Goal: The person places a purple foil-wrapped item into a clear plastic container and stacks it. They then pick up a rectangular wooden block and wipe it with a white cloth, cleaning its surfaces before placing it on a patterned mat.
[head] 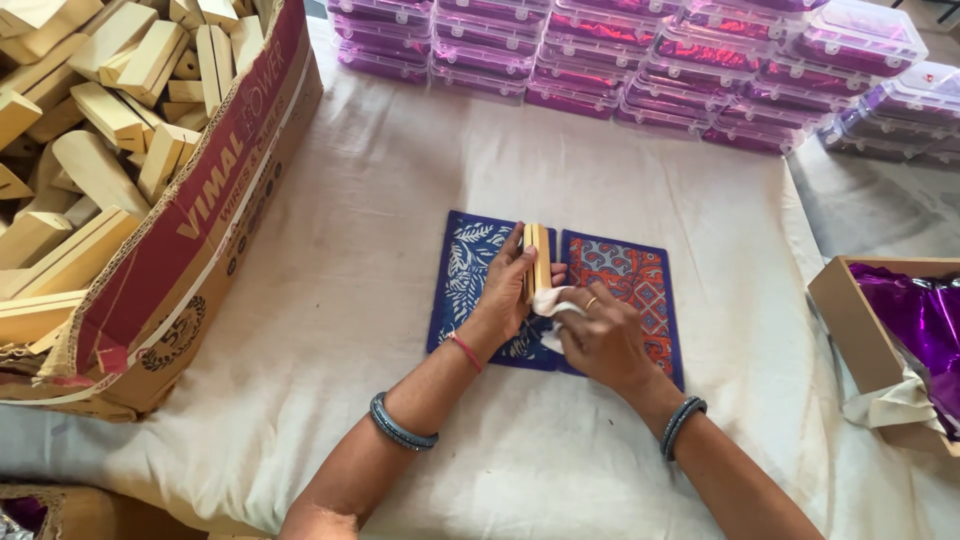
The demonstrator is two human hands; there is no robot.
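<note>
At the far left one brown cardboard box (pixel 200 230) brimmed with pale wooden blocks too many to count, and near the table's (pixel 350 300) middle two printed cloth mats lay side by side, a blue-and-white one (pixel 462 275) and a red-and-orange one (pixel 632 275). Over their seam the left hand (pixel 503 295) had its fingers clenched around one light wooden block (pixel 539 257), its long axis pointing away from the person. The right hand (pixel 600 340) pinched one small white cloth (pixel 553 301) against the block's near end; stacks of purple-filled clear plastic boxes (pixel 640 60) lined the far edge, and one open box of purple foil (pixel 900 330) sat at the right.
</note>
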